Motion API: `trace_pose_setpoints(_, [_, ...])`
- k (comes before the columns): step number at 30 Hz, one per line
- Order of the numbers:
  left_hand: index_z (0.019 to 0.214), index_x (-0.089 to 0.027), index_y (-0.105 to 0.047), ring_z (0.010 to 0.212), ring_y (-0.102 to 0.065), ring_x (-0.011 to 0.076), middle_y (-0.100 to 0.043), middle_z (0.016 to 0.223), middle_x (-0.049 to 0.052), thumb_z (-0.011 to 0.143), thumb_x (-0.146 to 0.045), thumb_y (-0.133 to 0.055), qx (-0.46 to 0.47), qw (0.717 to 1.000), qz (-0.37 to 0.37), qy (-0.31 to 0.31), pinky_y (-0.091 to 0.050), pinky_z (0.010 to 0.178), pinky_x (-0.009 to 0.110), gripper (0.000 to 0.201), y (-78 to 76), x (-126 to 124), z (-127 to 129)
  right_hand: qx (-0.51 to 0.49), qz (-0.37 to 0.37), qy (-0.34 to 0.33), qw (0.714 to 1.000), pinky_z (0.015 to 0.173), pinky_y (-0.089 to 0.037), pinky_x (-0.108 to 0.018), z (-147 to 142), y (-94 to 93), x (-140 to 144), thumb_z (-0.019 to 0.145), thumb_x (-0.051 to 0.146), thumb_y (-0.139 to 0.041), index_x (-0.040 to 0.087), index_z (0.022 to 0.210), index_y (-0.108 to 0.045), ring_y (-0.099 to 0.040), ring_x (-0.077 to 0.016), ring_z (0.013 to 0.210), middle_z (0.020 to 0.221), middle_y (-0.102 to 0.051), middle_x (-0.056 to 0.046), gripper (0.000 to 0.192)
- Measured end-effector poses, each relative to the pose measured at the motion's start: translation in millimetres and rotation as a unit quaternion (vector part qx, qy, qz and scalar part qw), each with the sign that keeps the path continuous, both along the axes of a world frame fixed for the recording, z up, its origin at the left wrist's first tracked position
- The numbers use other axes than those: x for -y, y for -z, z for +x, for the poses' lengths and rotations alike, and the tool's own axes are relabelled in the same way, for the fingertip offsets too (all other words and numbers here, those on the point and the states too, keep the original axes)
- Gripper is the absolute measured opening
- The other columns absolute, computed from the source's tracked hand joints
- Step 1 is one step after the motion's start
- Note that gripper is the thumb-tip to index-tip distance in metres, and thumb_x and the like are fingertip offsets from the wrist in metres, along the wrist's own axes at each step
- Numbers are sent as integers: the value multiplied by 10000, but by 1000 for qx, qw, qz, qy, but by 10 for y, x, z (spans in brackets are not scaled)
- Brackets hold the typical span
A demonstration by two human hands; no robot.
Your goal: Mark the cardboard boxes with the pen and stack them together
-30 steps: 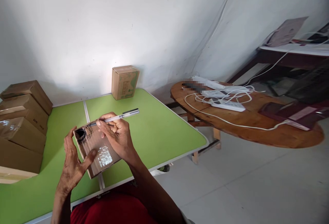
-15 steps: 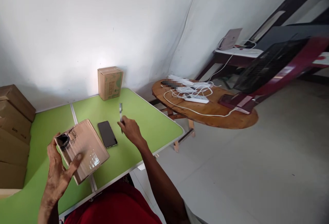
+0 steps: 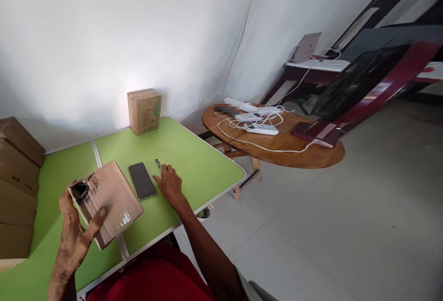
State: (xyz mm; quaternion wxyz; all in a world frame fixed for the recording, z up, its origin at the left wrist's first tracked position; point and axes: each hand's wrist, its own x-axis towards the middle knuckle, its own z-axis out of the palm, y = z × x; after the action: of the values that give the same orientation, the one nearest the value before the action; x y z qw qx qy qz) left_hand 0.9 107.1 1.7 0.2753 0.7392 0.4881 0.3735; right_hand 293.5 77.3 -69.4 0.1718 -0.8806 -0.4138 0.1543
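Observation:
My left hand (image 3: 74,229) grips a brown cardboard box (image 3: 112,199) by its left side, thumb across the top face. The box is held tilted over the table; a ragged dark hole with black scribbles marks its upper left corner, and shiny tape its lower right. My right hand (image 3: 169,183) is low over the green tabletop (image 3: 187,153), its fingers closed around a pen (image 3: 158,163). Only the pen's dark end shows beyond the fingers. Between the box and my right hand lies a black-screened phone (image 3: 142,180).
An upright carton (image 3: 144,112) with green print stands against the wall. Several brown cartons (image 3: 17,185) are stacked at the left edge. To the right, a round wooden table (image 3: 311,157) bears white power strips (image 3: 261,129), tangled cables and a dark red fan (image 3: 360,93).
My right hand has come down to the tabletop, and the pen has gone from upright to lying low. My left hand still holds the box. The view has shifted slightly.

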Motion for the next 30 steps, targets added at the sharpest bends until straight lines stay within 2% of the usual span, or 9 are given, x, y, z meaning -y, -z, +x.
trace_pose_setpoints(3, [1595, -224, -430, 1358, -557, 467, -508, 1344, 164, 804, -827, -748, 2, 1000, -3, -3, -551, 1130, 705, 1045, 1, 5, -3, -38, 11, -18, 999, 1075, -559, -418, -284, 14, -38, 1003, 431, -819, 136, 1371, -676, -666, -375, 1400, 1470, -696, -258, 493])
trace_pose_setpoints(7, [1595, -246, -449, 1380, -545, 469, -508, 1355, 159, 809, -827, -758, 8, 1000, -2, 5, -522, 1169, 713, 1025, 12, 10, 1, -95, 27, 0, 995, 1111, -554, -472, -454, 78, -124, 817, 392, -975, 103, 1338, -674, -630, -442, 1450, 1494, -665, -321, 667])
trace_pose_setpoints(10, [1627, -254, -431, 1416, -523, 473, -509, 1393, 167, 827, -806, -761, 13, 1000, 2, 11, -486, 1208, 723, 1026, 18, 11, 14, -160, 51, 12, 986, 1051, -575, -446, -390, 126, -152, 750, 347, -987, 125, 1222, -696, -683, -444, 1389, 1414, -724, -303, 597])
trace_pose_setpoints(14, [1632, -228, -421, 1456, -503, 468, -510, 1420, 174, 845, -794, -751, 22, 1000, 2, 14, -438, 1261, 715, 1024, 24, 23, 15, -292, 101, -2, 951, 845, -621, -362, -287, 186, -66, 782, 328, -891, 185, 981, -689, -804, -349, 1095, 1058, -831, -136, 316])
trace_pose_setpoints(17, [1619, -224, -424, 1451, -511, 456, -513, 1436, 173, 850, -791, -752, 32, 999, -6, 17, -435, 1259, 718, 1011, 38, 37, -5, -412, 141, -18, 900, 728, -657, -353, -231, 218, 96, 839, 389, -817, 191, 997, -675, -819, -279, 878, 925, -813, -68, 290])
trace_pose_setpoints(19, [1603, -218, -439, 1443, -521, 449, -525, 1433, 173, 858, -782, -752, 36, 999, -7, 17, -443, 1252, 720, 985, 49, 45, -19, -474, 161, -26, 865, 737, -689, -381, -175, 223, 240, 833, 463, -831, 197, 1033, -665, -829, -271, 851, 941, -813, -63, 372])
trace_pose_setpoints(22, [1603, -213, -451, 1459, -518, 437, -537, 1442, 173, 881, -756, -752, 36, 999, 2, 17, -429, 1272, 705, 952, 66, 52, -34, -598, 230, -26, 767, 802, -712, -425, -77, 169, 476, 762, 558, -945, 203, 1072, -678, -850, -277, 865, 1004, -831, -79, 542])
trace_pose_setpoints(25, [1638, -232, -425, 1501, -493, 438, -518, 1487, 174, 878, -766, -752, 42, 999, 3, 23, -400, 1293, 706, 984, 81, 55, -40, -698, 298, -56, 648, 858, -714, -423, -57, -16, 675, 769, 527, -1026, 190, 1181, -728, -864, -278, 947, 1134, -856, -127, 610])
trace_pose_setpoints(30, [1673, -236, -374, 1546, -475, 438, -486, 1556, 181, 877, -769, -751, 41, 999, -2, 22, -380, 1310, 697, 1029, 100, 61, -40, -737, 317, -153, 577, 875, -715, -476, -444, -526, 817, 884, 505, -979, 216, 1253, -704, -864, -318, 1023, 1167, -867, -136, 544])
